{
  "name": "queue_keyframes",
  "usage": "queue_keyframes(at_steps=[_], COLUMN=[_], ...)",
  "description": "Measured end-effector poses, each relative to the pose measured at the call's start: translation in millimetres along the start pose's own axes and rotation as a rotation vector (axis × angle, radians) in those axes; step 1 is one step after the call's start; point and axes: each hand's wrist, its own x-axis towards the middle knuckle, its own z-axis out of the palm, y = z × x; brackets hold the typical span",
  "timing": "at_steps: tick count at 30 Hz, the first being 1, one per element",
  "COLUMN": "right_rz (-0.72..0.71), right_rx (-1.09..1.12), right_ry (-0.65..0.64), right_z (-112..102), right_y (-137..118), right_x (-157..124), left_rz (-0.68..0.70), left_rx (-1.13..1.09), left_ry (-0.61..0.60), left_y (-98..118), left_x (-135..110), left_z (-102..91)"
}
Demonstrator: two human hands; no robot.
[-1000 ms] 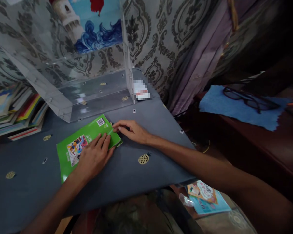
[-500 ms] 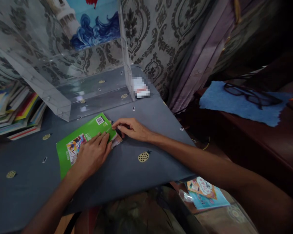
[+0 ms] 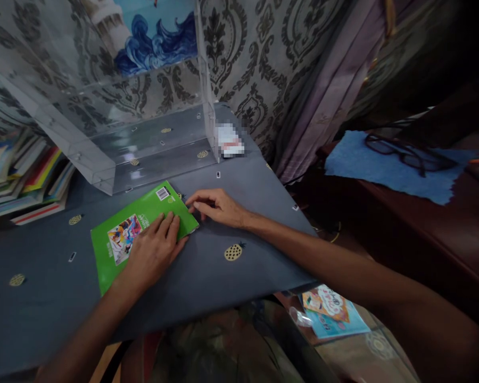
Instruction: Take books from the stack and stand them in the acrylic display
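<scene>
A thin green book [image 3: 132, 229] with a barcode and a colourful picture lies flat on the grey pineapple-print cloth [image 3: 207, 276]. My left hand [image 3: 154, 254] rests flat on the book's near right part, fingers stretched out together. My right hand [image 3: 215, 206] sits at the book's right edge, fingers curled with the tips touching that edge; what they pinch, if anything, is hidden.
A clear acrylic box [image 3: 143, 122] stands open just behind the book. A stack of books [image 3: 24, 178] lies at the left. Right of the table are a blue cloth [image 3: 391, 165] with glasses [image 3: 407, 151], and a booklet [image 3: 331, 316] lower down.
The lifted corner of the book's cover seen half a second ago lies flat again. Both hands have stayed at the book's right side, shifting only slightly.
</scene>
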Motion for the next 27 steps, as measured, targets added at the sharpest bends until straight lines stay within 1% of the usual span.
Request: queue_keyframes(at_steps=[5, 9, 14, 17, 24, 27], right_rz=[0.004, 0.014, 0.084, 0.089, 0.073, 0.062], right_rx=[0.017, 0.065, 0.066, 0.062, -0.006, -0.041], right_ry=[-0.004, 0.001, -0.057, -0.086, -0.083, -0.082], right_z=[-1, -2, -2, -1, -2, -2], right_y=[-1, -3, -6, -7, -6, -6], right_x=[-7, -9, -10, -10, -11, -12], left_rz=[-0.005, -0.045, -0.066, -0.076, -0.083, -0.088], left_rx=[-0.036, -0.084, -0.114, -0.117, -0.12, -0.141], left_ry=[-0.041, -0.084, -0.159, -0.202, -0.243, -0.229], left_y=[-4, -9, -13, -14, -14, -16], left_x=[2, 4, 7, 9, 13, 12], left_z=[-4.2, -10.1, -17.1, -20.8, -25.4, -24.2])
